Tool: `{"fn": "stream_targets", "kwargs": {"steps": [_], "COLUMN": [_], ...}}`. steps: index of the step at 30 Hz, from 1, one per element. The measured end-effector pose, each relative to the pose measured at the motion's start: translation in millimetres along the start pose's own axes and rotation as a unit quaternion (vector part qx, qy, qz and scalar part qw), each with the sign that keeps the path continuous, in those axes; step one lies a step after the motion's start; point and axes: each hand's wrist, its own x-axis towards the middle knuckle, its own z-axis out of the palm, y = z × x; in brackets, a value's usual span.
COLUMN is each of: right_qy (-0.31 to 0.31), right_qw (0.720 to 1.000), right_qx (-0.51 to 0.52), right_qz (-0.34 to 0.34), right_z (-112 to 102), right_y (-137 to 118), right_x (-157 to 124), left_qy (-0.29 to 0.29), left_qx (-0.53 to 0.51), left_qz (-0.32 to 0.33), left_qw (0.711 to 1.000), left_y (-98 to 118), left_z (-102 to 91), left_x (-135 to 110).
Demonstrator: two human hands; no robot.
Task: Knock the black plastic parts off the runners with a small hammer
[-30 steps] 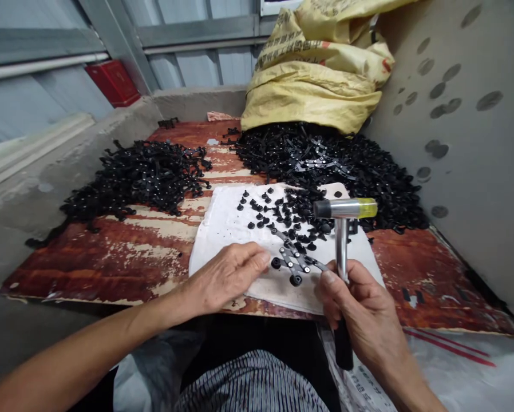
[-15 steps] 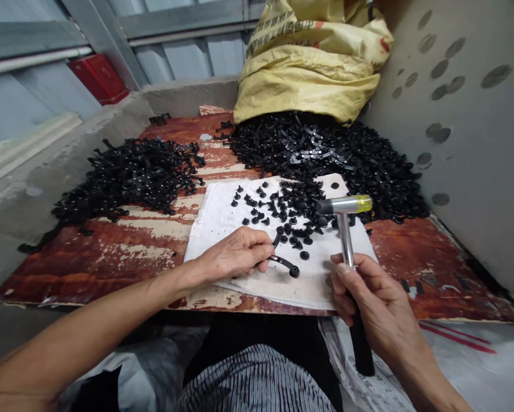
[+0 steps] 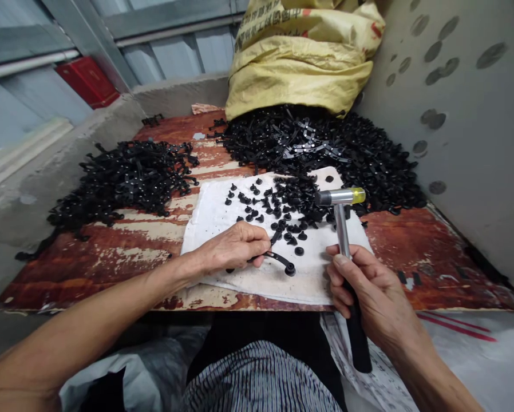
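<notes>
My left hand (image 3: 244,245) pinches a black hinged linkage (image 3: 280,260) just above a white cloth (image 3: 212,214). One arm of the linkage reaches toward me and ends in a round black knob; part of it is hidden behind my fingers. In my right hand (image 3: 364,286) is a small mallet (image 3: 343,229), held upright by its black handle, with a silver shaft and a head that is black at one end and yellow at the other. Loose black round-headed plugs (image 3: 278,209) lie scattered on the cloth beyond both hands.
A heap of black linkages (image 3: 128,177) covers the left of the worn red-brown board (image 3: 149,249). At the back, a yellow woven sack (image 3: 300,74) spills a larger heap of black parts (image 3: 377,154). Low walls bound the left and right, and a red box (image 3: 87,82) sits at back left.
The view has shifted slightly. My left hand keeps its pinch on the linkage, which has turned a little, and a dark end now shows below my wrist. The mallet stays upright in my right hand.
</notes>
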Motion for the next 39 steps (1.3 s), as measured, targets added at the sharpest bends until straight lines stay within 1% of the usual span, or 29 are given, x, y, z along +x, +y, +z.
{"fn": "stream_targets", "kwargs": {"steps": [7,18,23,28,33,36,39], "right_qy": [-0.002,-0.001,-0.001,-0.006,-0.009,-0.009,-0.010], "right_qw": [1.000,1.000,1.000,1.000,1.000,1.000,1.000], "right_qx": [0.009,0.014,0.009,0.004,0.003,0.003,0.002], "right_qz": [0.001,-0.001,0.001,0.002,0.002,0.003,0.003], "right_z": [-0.4,-1.7,-2.2,-2.8,-4.7,-5.1,-4.7], "right_y": [0.9,4.3,4.3,4.5,6.2,7.0,7.1], "right_x": [-0.1,0.6,-0.5,-0.9,-0.2,0.1,0.6], "left_qy": [-0.008,-0.015,-0.016,-0.010,-0.029,-0.027,-0.023], "left_qx": [-0.005,-0.006,0.014,0.041,-0.028,-0.065,-0.074], "left_qz": [0.006,0.011,0.013,0.006,0.009,0.008,0.012], "left_qw": [1.000,1.000,1.000,0.999,0.999,0.997,0.997], "left_y": [5.4,4.2,2.7,5.4,5.6,5.0,4.9], "left_z": [0.1,-0.1,0.0,-1.7,-4.4,-4.9,-4.5], "left_x": [0.2,0.5,1.7,1.8,3.3,3.2,3.1]}}
